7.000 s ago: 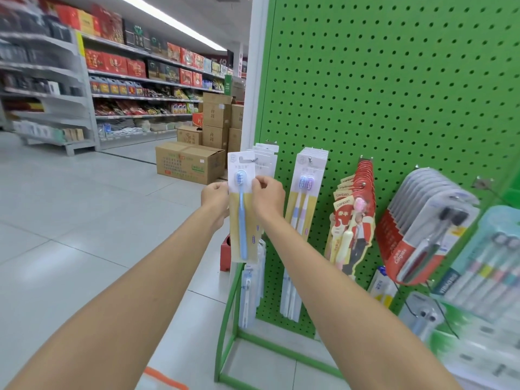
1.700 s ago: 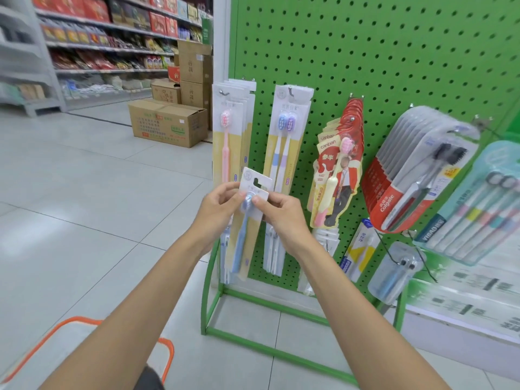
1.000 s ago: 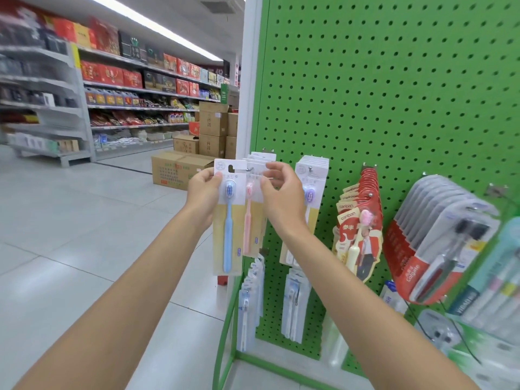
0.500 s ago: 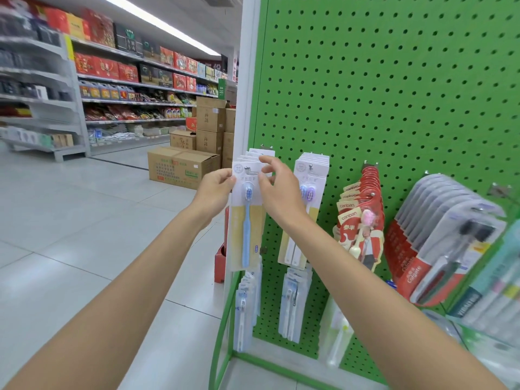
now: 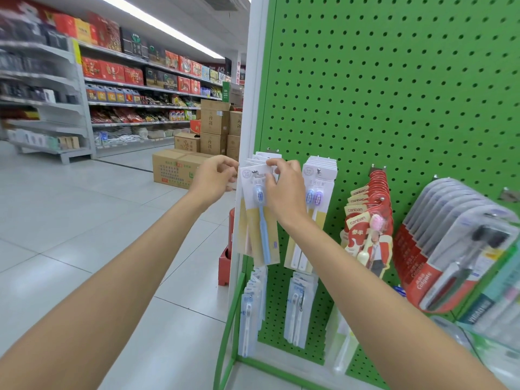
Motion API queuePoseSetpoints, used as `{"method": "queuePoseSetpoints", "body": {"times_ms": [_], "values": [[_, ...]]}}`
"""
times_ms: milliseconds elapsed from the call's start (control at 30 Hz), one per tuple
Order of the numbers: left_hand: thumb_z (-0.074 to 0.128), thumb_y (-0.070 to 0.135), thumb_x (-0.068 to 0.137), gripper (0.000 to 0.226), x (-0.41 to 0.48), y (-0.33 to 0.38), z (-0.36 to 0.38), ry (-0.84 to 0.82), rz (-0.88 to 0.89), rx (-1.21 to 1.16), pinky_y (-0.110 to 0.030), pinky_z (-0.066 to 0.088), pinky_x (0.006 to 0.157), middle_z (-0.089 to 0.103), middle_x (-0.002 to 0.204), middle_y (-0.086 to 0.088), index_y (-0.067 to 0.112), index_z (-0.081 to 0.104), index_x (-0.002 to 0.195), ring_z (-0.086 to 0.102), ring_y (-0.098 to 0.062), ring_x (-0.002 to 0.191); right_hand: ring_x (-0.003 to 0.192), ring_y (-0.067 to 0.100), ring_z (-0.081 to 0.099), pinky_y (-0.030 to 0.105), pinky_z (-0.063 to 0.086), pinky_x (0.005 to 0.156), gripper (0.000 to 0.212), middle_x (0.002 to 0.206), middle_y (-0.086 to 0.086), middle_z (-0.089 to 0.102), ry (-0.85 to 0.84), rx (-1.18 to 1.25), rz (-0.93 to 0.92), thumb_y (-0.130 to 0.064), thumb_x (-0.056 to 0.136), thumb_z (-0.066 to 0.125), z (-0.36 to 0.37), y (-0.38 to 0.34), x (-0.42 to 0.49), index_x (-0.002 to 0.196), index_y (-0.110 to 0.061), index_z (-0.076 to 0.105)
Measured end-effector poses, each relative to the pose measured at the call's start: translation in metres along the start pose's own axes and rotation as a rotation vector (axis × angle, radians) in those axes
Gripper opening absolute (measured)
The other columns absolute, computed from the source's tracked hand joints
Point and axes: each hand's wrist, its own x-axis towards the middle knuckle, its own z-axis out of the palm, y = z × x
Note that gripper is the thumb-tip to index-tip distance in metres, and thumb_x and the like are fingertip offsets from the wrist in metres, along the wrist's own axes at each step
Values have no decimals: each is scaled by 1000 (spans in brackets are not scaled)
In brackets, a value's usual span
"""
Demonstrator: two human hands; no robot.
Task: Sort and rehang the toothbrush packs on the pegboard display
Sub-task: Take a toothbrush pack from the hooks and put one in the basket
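White-and-yellow card pack with blue toothbrush (image 5: 261, 220) hangs long axis vertical, its hole at the silver peg hook (image 5: 254, 172). Right hand (image 5: 284, 187) pinches its top just right of the hook and is nearer; left hand (image 5: 215, 178) curled just left of the hook, grip unclear.

Cardboard boxes (image 5: 180, 170) sit before stocked grocery shelves (image 5: 135, 108).

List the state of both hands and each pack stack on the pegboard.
left hand, pinches blue toothbrush pack's left edge
right hand, pinches its top right corner
blue toothbrush pack, hole over leftmost hook, held
twin-brush packs, hanging on own hook
canban packs, hanging
Colgate packs, hanging
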Motion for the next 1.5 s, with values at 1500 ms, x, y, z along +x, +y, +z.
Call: {"method": "queuePoseSetpoints", "body": {"times_ms": [1500], "values": [[54,13,99,9,4,-15,0,320,-158,-411,-30,54,65,66,90,1,14,61,94,63,-12,76,85,12,50,23,38,73,14,100,4,57,40,160,92,-7,97,49,7,-4,5,93,-18,55]]}}
